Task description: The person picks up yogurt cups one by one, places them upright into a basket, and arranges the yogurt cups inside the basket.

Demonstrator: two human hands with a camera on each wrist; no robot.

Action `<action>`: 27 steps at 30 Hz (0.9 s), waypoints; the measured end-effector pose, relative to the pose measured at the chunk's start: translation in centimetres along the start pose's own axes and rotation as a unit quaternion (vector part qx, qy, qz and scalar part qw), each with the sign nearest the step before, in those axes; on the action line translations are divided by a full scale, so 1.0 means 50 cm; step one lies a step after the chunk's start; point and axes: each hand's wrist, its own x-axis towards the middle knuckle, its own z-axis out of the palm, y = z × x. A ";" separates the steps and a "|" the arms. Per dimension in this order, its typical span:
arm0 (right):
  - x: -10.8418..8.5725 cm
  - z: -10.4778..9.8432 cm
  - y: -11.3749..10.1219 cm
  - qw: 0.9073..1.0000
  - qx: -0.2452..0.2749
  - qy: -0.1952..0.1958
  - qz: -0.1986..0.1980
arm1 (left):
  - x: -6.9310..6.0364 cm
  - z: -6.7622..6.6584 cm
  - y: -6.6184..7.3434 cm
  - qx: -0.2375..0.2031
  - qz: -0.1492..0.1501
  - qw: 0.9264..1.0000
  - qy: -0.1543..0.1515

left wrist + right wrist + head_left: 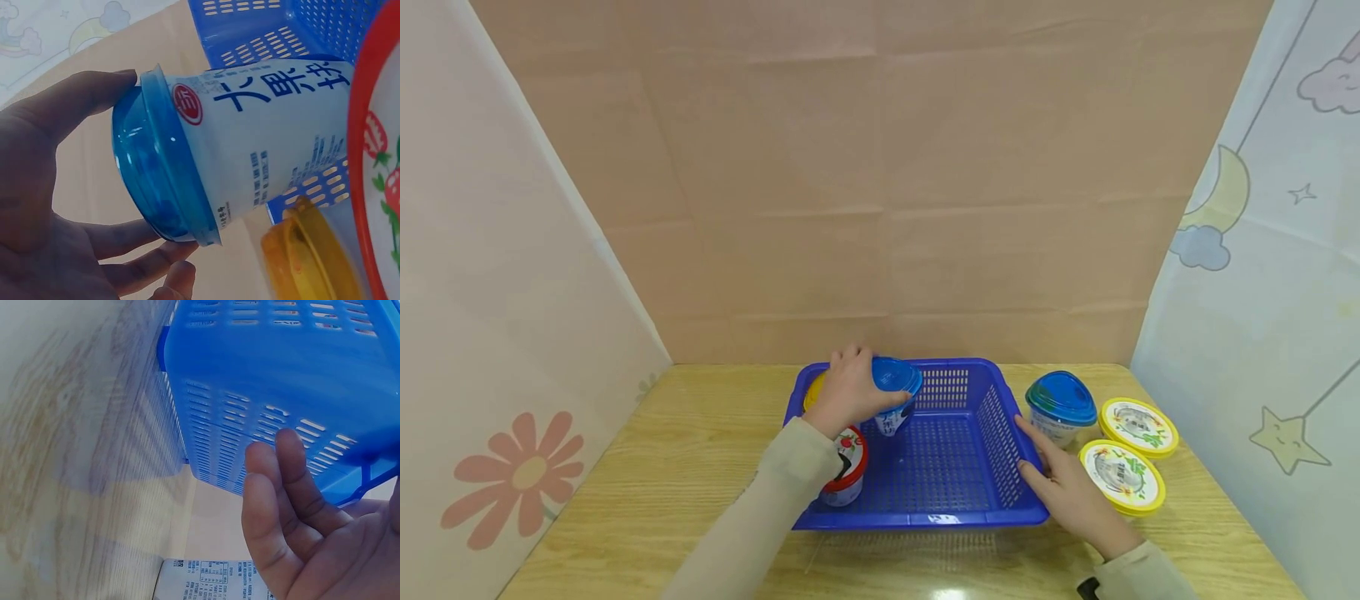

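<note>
My left hand holds a blue-lidded cup in the left part of the blue basket. The left wrist view shows the thumb and fingers of that hand around the cup's lid. Beside it in the basket are a red-rimmed cup and a yellow-lidded one, partly hidden by the hand. My right hand rests at the basket's right rim. In the right wrist view its fingers are slightly bent by the basket's outer side wall.
Right of the basket, on the wooden table, stand another blue-lidded cup and two yellow-rimmed tubs side by side. A brown paper wall rises behind, with patterned panels on both sides.
</note>
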 end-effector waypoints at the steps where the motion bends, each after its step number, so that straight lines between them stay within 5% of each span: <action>1: -0.001 0.000 0.000 1.000 0.003 -0.001 -0.001 | 0.001 0.002 -0.001 0.002 -0.001 1.000 -0.002; 27: 0.000 0.002 -0.013 1.000 -0.008 0.008 0.001 | 0.029 0.029 -0.014 0.024 0.005 0.999 -0.020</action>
